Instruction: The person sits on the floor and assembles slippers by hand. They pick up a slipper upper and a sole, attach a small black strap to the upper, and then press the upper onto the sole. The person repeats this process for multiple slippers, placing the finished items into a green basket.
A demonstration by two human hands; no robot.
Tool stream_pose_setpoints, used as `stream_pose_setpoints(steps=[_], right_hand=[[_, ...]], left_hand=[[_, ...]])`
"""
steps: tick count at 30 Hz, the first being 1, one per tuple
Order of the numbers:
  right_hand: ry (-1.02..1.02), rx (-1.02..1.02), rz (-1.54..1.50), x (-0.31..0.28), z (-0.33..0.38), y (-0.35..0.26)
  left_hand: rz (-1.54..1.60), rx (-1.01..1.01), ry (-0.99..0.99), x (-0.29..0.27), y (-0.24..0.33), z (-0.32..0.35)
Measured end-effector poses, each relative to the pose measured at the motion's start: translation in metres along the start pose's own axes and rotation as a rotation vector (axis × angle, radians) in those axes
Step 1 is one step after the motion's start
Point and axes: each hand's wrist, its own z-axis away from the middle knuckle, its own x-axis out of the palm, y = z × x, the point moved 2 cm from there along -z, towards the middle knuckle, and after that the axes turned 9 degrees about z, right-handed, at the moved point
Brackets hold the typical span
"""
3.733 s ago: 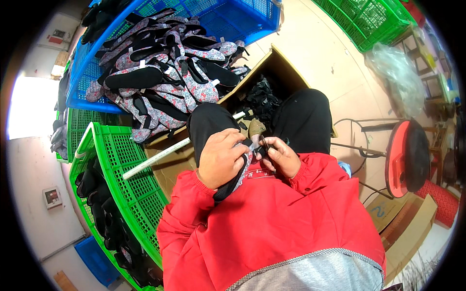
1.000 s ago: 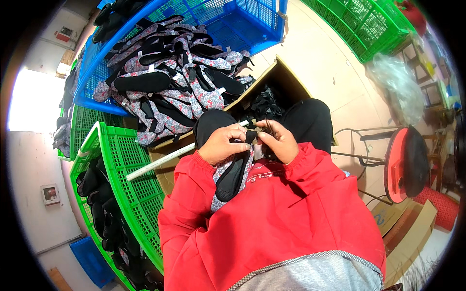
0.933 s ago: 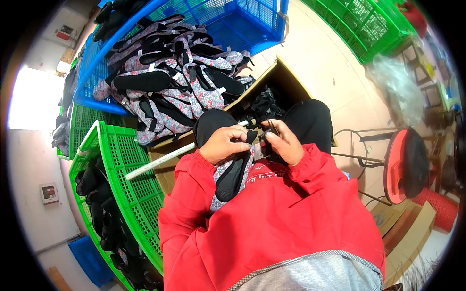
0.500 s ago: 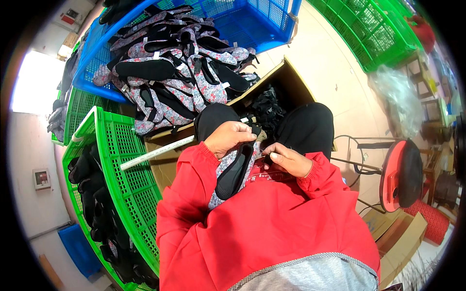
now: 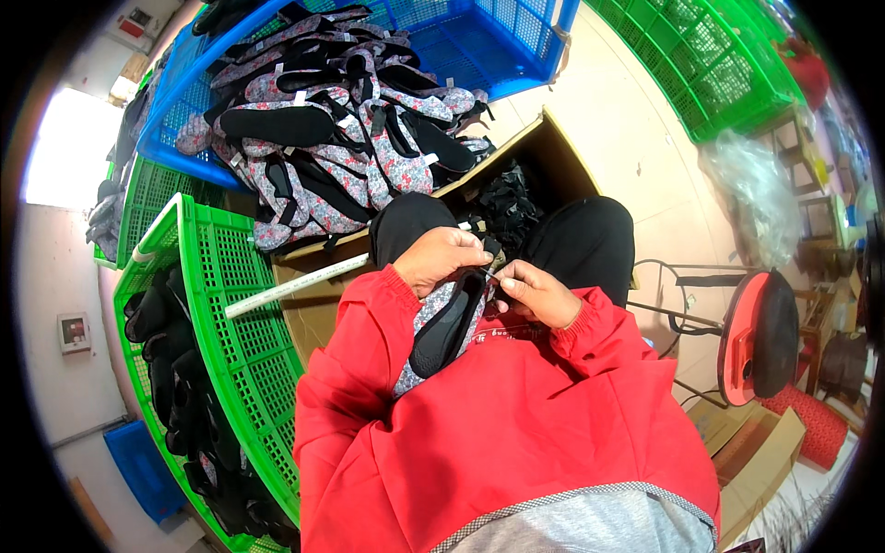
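Note:
A floral fabric shoe (image 5: 435, 343) with a black lining lies in front of my red apron, its opening facing up. My left hand (image 5: 441, 259) is closed round its far end, where a black strap sticks up by the fingertips. Close beside that end, my right hand (image 5: 542, 293) is pinched. A thin light sliver shows at its fingertips, too small to name. Beyond my hands, between my knees, a heap of black scraps (image 5: 509, 205) lies in a cardboard box (image 5: 564, 152).
Many similar floral shoes (image 5: 323, 129) spill from a blue crate (image 5: 516, 64) ahead on the left. A green crate (image 5: 241, 341) of black shoes stands at my left, with a white pipe (image 5: 295, 286) beside it. A round-seated stool (image 5: 742, 336) stands at right.
My right hand has moved slightly left and up, its fingertips now pinched close to the shoe's strap end. The left hand keeps its hold on the shoe.

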Motion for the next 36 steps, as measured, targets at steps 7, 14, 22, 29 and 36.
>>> stream_pose_setpoints(steps=[7, 14, 22, 29, 36], right_hand=[[0.002, -0.022, -0.007, 0.003, -0.008, 0.005], [0.012, -0.084, 0.013, -0.001, -0.013, 0.011], [0.004, -0.074, -0.013, -0.002, -0.014, 0.01], [0.0, -0.063, -0.031, -0.001, -0.014, 0.008], [-0.006, -0.052, -0.059, -0.002, -0.015, 0.009]], left_hand=[[0.013, 0.015, -0.005, 0.0, -0.002, -0.001], [-0.001, 0.026, -0.013, 0.0, -0.003, -0.003], [-0.04, 0.029, 0.016, 0.002, -0.002, -0.004], [-0.089, 0.055, 0.027, -0.001, -0.005, -0.007], [-0.086, 0.051, 0.034, 0.002, -0.002, -0.004]])
